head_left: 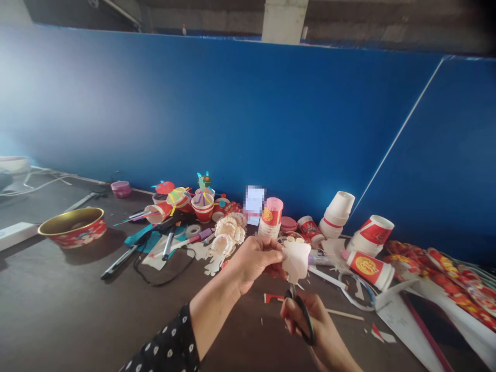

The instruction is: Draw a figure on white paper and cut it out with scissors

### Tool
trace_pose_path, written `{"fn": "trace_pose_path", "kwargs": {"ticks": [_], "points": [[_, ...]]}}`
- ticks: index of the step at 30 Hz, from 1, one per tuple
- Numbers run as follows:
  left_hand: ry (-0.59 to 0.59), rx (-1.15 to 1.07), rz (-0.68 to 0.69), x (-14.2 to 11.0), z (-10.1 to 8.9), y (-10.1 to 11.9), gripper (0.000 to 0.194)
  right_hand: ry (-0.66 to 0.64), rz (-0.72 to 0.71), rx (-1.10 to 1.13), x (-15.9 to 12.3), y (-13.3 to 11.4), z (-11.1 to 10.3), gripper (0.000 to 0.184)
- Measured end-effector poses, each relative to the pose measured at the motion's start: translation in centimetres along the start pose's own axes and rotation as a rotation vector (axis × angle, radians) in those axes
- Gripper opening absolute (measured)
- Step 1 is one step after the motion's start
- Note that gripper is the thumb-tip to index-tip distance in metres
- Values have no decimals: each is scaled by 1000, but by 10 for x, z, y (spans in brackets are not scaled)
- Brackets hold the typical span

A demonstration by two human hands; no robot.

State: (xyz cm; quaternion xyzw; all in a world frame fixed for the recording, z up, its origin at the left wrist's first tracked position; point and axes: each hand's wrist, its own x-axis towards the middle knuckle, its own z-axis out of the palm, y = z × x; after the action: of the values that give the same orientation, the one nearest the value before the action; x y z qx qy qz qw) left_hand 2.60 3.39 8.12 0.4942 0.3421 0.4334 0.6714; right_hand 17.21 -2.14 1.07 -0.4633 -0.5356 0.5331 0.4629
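Above a littered tabletop [70,315]: white paper trimmed with scissors

Left hand [253,261], emerging from a black polka-dot sleeve [166,343], holds a white paper cutout [296,261] upright in the air above the tabletop. Its fingers [277,253] are together, pinching the cutout at one side. Right hand [315,328], lower and nearer the viewer, grips black-handled scissors [304,318], with the fingers closed around the handles. The blades rise to the cutout's lower edge; how far apart they stand cannot be told. Step in hand, as judged from this grip: trimming the shape, which appears to come from a paper cup. The next move calls for the blades to close along the edge while the left hand holds the piece steady. Small paper scraps [271,298] lie below the hands. Beyond, against a blue wall [194,113], sit stacked red-and-white paper cups [271,219], flower-like paper-cup cutouts [228,232], a gold-lined red bowl [72,227] and a marker pen [168,245].
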Motion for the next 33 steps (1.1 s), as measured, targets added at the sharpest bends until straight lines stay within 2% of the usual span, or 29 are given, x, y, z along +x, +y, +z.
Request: {"fn": "trace_pose_path", "kwargs": {"ticks": [5, 10, 14, 17, 28, 33], "points": [[9, -11, -20, 1, 1, 1, 7, -90, -21, 12, -1, -1, -1, 40], [33, -5, -9, 0, 1, 2, 5, -57, -39, 33, -3, -2, -1, 39], [72, 32, -3, -2, 3, 4, 6, -118, -26, 34, -3, -3, -3, 41], [107, 54, 2, -3, 5, 5, 8, -121, -37, 54, -4, -2, -3, 40], [79, 49, -25, -4, 13, -1, 12, -64, -16, 93, -4, 6, -7, 39], [115, 24, -37, -4, 15, -1, 12, -73, -42, 87, -3, 10, -6, 41]]}}
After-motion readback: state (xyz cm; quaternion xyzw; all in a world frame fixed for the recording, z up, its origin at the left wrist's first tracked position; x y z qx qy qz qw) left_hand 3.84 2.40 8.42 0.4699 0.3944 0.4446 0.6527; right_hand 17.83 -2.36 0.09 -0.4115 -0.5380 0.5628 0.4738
